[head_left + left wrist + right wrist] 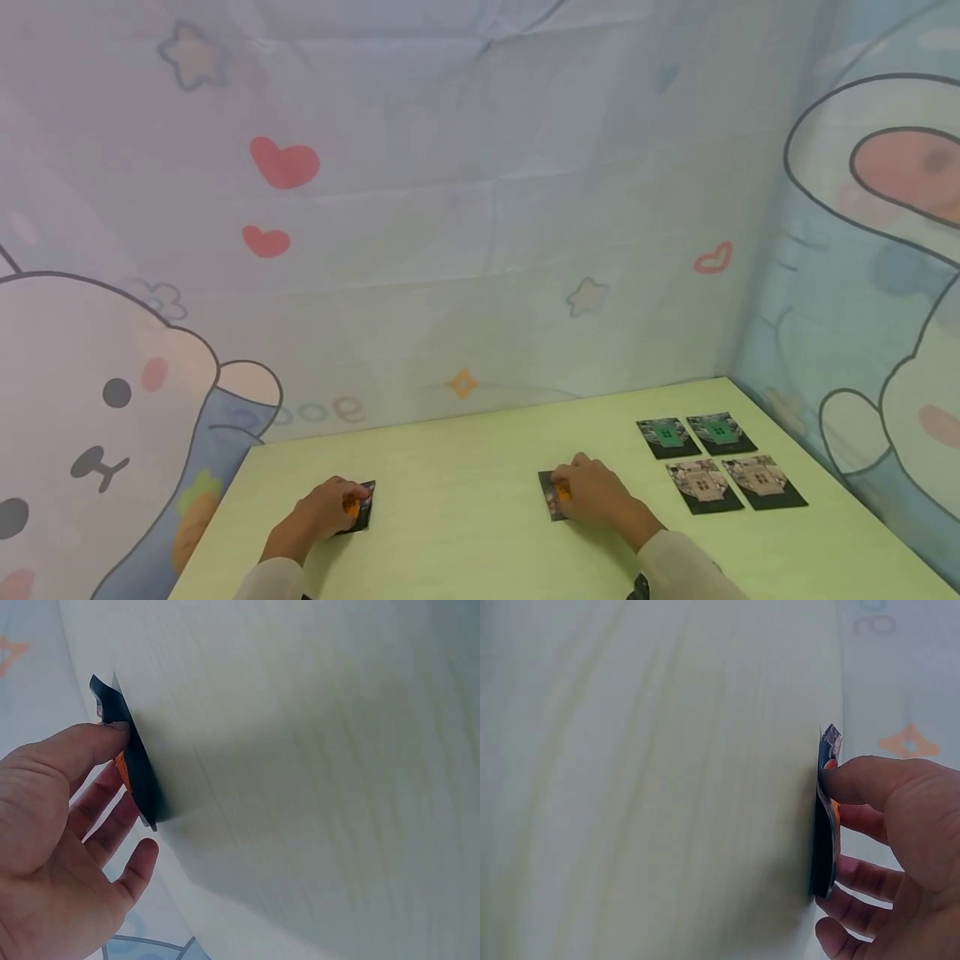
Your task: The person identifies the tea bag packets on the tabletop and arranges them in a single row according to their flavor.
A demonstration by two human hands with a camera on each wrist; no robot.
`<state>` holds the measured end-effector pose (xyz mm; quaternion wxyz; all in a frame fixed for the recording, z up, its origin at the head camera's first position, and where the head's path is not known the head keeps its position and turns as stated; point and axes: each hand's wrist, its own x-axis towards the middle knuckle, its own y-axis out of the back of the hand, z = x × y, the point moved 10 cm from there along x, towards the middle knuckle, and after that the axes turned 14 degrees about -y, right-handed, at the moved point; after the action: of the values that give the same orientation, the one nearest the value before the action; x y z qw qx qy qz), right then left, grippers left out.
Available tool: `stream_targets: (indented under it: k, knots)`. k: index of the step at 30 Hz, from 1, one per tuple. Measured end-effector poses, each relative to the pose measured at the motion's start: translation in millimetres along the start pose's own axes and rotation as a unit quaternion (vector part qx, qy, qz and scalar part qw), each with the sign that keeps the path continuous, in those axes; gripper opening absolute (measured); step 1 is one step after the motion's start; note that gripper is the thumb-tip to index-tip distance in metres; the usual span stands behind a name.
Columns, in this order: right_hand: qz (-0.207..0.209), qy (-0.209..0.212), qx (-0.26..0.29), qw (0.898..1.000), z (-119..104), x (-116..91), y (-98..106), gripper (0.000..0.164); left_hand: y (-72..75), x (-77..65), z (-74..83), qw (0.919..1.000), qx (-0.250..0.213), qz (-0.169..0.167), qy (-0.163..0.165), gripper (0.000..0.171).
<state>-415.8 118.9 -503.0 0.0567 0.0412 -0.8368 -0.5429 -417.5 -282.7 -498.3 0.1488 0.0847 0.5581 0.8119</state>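
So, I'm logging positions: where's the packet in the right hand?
The packet is right of centre in the head view, left of the green packets.

Under soft, even light my table (pixel 450 517) looks yellow-green, with faint shadows toward its near edge. Both wrist views are dimmer and greyer, soft-edged shadows lying near my left hand (pixel 56 855) and right hand (pixel 915 855).

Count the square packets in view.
6: left green packet, right green packet, left beige packet and right beige packet at the right of the table; one packet in the left hand; another packet in the right hand. More may be hidden underneath.
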Motion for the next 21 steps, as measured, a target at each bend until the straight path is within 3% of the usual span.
stream_targets:
  k: [11,21]
  knots:
    - [-0.001,0.024,0.011,1.000,-47,7,-19,0.029,1.3,-3.1,0.2,1.0000,0.001,0.003,-0.002,0.035]
    - [0.009,0.033,-0.020,0.999,-92,17,-42,0.032,4.2,-3.0,6.6,0.9999,-0.001,0.005,-0.014,0.035]
